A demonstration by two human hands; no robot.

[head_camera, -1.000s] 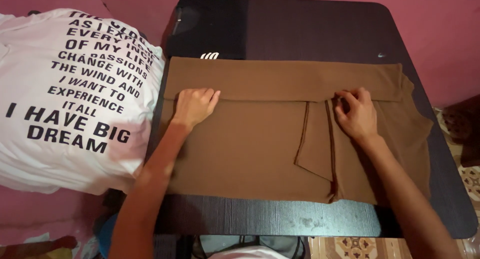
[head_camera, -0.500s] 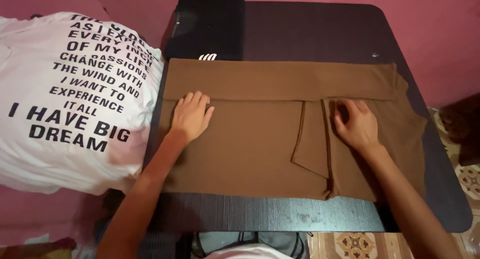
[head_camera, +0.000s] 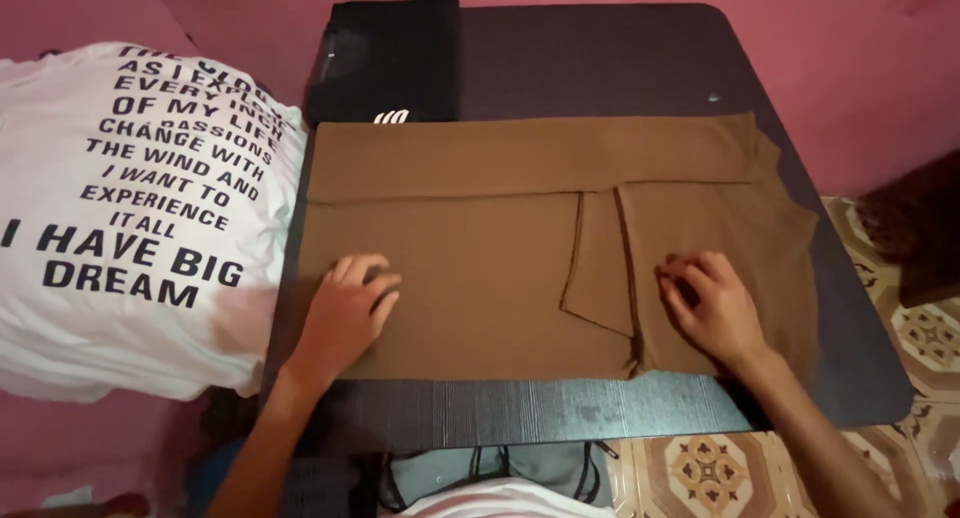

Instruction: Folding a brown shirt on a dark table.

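While the brown T-shirt lies spread across the dark worktop, its far edge folded over toward the near side in a long band, both hands rest palm-down on its nearer half. The left hand lies flat near the cloth's left edge, its fingers slightly apart and gripping nothing. The right hand presses the cloth just right of a folded-in sleeve with darker stitched hems, its fingers curled loosely and clamped on nothing that shows. A folded black garment sits on the worktop's far left corner, touching the T-shirt's far edge. Left of the worktop lies a white T-shirt with black lettering. Patterned floor tiles show at right.
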